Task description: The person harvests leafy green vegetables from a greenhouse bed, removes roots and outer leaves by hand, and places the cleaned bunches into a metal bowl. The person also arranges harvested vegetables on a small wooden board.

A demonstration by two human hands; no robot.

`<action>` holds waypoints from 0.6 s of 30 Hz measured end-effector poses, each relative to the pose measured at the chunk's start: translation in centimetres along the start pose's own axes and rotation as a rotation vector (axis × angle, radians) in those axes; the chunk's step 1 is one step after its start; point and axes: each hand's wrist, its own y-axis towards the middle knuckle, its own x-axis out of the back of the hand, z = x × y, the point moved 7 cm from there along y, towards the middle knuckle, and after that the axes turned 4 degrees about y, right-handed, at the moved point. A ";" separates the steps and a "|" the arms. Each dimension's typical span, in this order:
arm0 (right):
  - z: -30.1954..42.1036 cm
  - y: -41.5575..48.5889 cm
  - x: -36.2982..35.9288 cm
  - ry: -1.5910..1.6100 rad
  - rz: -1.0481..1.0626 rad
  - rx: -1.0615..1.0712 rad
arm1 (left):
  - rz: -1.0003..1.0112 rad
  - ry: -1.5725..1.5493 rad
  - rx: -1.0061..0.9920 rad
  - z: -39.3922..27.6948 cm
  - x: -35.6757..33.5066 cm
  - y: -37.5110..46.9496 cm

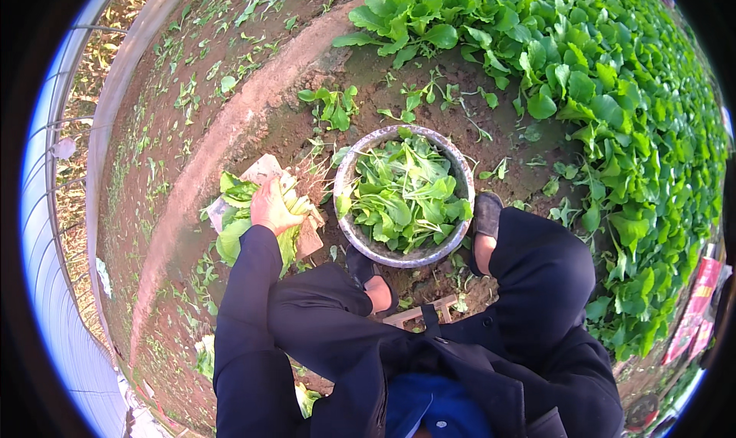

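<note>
My left hand is closed around a bunch of leafy greens, its pale stems and brown roots pointing right, towards the basin. Beneath the bunch lies a flat, light-coloured board or slab on the soil. A round basin with a speckled, worn rim stands between my feet, filled with loose green leaves. My right hand is out of view; the right sleeve bends back beside my body at the lower right.
A dense bed of leafy greens fills the right side. Small plants grow beyond the basin. A raised soil ridge curves along the left. A wooden stool is partly visible under me. Greenhouse sheeting borders the far left.
</note>
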 end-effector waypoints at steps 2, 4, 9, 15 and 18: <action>0.4 0.3 0.2 0.012 0.005 0.000 | -0.022 0.018 -0.019 0.0 0.1 0.0; 0.8 0.6 0.2 0.019 0.008 0.002 | -0.010 0.018 -0.015 0.1 -0.1 0.0; 1.0 0.7 0.4 0.042 0.017 -0.007 | -0.014 0.008 -0.019 0.3 -0.4 0.1; 0.1 0.8 0.0 0.109 0.026 -0.042 | -0.050 0.023 -0.050 0.5 -0.4 0.0; 0.6 2.1 0.2 0.208 0.029 -0.066 | -0.014 0.029 -0.023 0.5 -0.5 0.0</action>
